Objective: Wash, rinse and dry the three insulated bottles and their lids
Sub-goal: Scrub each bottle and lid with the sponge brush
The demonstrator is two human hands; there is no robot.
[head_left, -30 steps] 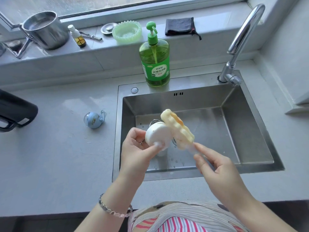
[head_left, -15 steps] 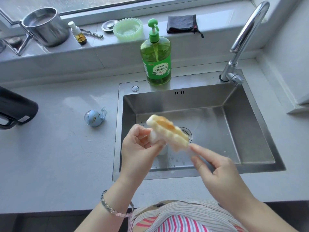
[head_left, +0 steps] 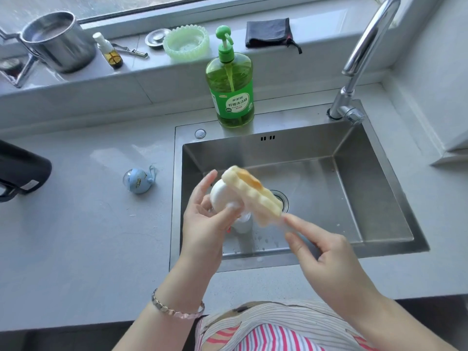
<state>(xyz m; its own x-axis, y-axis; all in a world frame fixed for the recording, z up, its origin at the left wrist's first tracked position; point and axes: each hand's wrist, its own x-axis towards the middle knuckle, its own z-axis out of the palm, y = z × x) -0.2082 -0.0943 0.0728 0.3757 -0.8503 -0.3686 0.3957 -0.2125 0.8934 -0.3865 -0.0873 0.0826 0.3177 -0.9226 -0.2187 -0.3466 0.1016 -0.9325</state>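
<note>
Over the steel sink (head_left: 379,188), my left hand (head_left: 207,219) grips a white rounded bottle lid (head_left: 222,196). A yellow sponge (head_left: 253,196) with a browned patch lies against the lid's right side. My right hand (head_left: 326,259) pinches the sponge's near end with thumb and fingers. Below the lid, a white bottle part (head_left: 243,224) stands on the sink floor, mostly hidden. A small blue lid (head_left: 138,181) with a strap lies on the counter left of the sink. A black insulated bottle (head_left: 22,173) lies at the left edge, partly cut off.
A green dish-soap pump bottle (head_left: 231,82) stands behind the sink. The faucet (head_left: 362,54) rises at the back right. On the window ledge sit a steel pot (head_left: 58,39), a small spray bottle (head_left: 109,50), a green dish (head_left: 186,41) and a black cloth (head_left: 269,32).
The sponge slid left across the lid, covering it, then moved back right, so the white lid shows again. My left hand keeps its hold on the lid throughout.
</note>
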